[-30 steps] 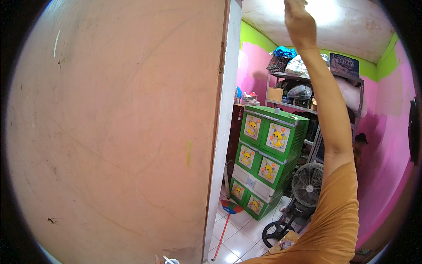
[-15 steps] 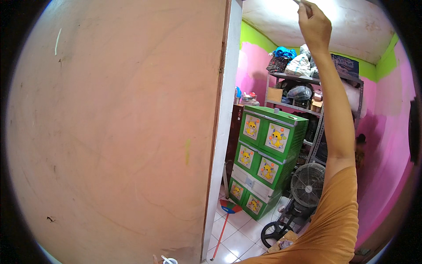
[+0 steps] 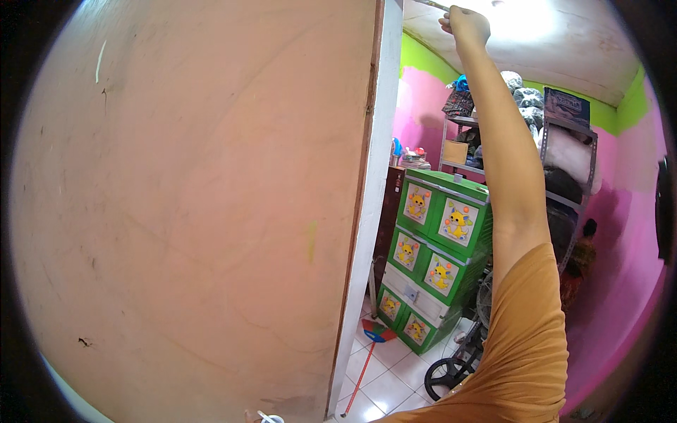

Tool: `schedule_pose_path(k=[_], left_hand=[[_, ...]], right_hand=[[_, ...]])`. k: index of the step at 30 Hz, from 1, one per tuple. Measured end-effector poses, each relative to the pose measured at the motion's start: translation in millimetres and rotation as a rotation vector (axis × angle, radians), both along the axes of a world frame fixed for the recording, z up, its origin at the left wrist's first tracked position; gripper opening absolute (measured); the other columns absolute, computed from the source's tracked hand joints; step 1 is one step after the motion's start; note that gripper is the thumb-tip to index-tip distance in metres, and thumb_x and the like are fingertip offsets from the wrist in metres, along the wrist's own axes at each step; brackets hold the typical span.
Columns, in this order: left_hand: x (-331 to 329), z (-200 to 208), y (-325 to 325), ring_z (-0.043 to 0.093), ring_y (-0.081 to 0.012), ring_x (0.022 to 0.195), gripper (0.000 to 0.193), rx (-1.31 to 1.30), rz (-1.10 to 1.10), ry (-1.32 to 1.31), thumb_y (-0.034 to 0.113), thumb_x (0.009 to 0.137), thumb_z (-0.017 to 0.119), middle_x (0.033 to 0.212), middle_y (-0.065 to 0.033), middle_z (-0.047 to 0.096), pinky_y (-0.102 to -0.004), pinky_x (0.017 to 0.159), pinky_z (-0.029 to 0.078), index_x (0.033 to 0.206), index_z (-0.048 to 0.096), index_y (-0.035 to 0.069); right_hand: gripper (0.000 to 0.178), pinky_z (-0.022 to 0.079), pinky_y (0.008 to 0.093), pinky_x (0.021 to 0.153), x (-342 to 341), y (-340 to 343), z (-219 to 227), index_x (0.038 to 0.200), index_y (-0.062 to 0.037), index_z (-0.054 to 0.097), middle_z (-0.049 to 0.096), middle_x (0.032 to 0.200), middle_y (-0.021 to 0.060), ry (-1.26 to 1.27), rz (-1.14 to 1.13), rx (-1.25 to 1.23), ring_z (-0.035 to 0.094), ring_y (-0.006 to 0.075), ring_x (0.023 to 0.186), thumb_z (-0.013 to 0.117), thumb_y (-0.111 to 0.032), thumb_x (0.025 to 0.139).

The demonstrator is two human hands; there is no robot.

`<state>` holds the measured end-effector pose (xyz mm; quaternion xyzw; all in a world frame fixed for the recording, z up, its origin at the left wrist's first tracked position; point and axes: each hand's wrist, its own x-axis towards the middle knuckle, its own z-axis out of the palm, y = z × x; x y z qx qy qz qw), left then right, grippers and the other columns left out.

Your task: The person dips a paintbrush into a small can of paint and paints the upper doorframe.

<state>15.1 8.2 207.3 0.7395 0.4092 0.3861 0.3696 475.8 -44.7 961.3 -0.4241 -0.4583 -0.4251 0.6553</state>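
Observation:
My right hand (image 3: pixel 468 27), raised high at the top of the view, is closed around a thin, stick-like tool (image 3: pixel 431 5). This tool points left toward the upper end of the pale door-frame edge (image 3: pixel 377 141); its tip is out of sight. Down at the lower edge, only a bit of my left hand (image 3: pixel 248 417) shows, against the side of a small white cup (image 3: pixel 276 419). A white stick (image 3: pixel 263 415) leans on the cup's rim. The cup's contents and most of that hand are cut off by the frame.
A broad peach-coloured panel (image 3: pixel 190 211) fills the left side. Beyond the opening stand a green drawer cabinet (image 3: pixel 479 233), a metal shelf (image 3: pixel 570 125) loaded with bags, and a fan partly behind my arm. A red-handled broom (image 3: pixel 361 377) lies on white tiles (image 3: pixel 388 395).
My right hand has moved left with the thin tool, toward the door-frame edge. The room has shifted slightly rightward in view. My left hand and the cup sit slightly lower.

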Motion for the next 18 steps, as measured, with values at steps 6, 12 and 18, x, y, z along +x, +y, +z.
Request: schedule_pose_path(k=[6, 12, 18], left_hand=[[1, -1, 1, 0.066, -0.0232, 0.104, 0.105, -0.078, 0.031, -0.031, 0.015, 0.073, 0.088, 0.122, -0.0142, 0.066, -0.0331, 0.089, 0.052, 0.156, 0.024, 0.002], [4, 10, 6, 0.066, -0.023, 0.104, 0.107, -0.068, -0.012, -0.015, 0.017, 0.073, 0.088, 0.122, -0.014, 0.066, -0.0334, 0.088, 0.052, 0.156, 0.023, 0.002], [8, 13, 14, 0.066, -0.0231, 0.102, 0.106, -0.013, -0.066, -0.034, 0.016, 0.073, 0.088, 0.12, -0.0145, 0.067, -0.0337, 0.086, 0.052, 0.156, 0.023, 0.002]], right_hand=[[0.027, 0.056, 0.0345, 0.052, -2, 25, 13, 0.081, 0.01, 0.068, 0.068, 0.067, 0.0151, 0.107, -0.063, 0.167, 0.069, 0.0227, 0.056, 0.059, -0.013, 0.09], [0.028, 0.057, 0.0341, 0.053, 6, -1, 31, 0.095, 0.0132, 0.066, 0.068, 0.078, 0.0168, -0.001, 0.277, 0.234, 0.07, 0.0249, 0.061, 0.057, -0.013, 0.095], [0.031, 0.059, 0.0314, 0.053, -35, -55, -3, 0.095, 0.0137, 0.063, 0.067, 0.081, 0.0179, -0.034, 0.16, 0.364, 0.069, 0.024, 0.06, 0.058, -0.017, 0.098]])
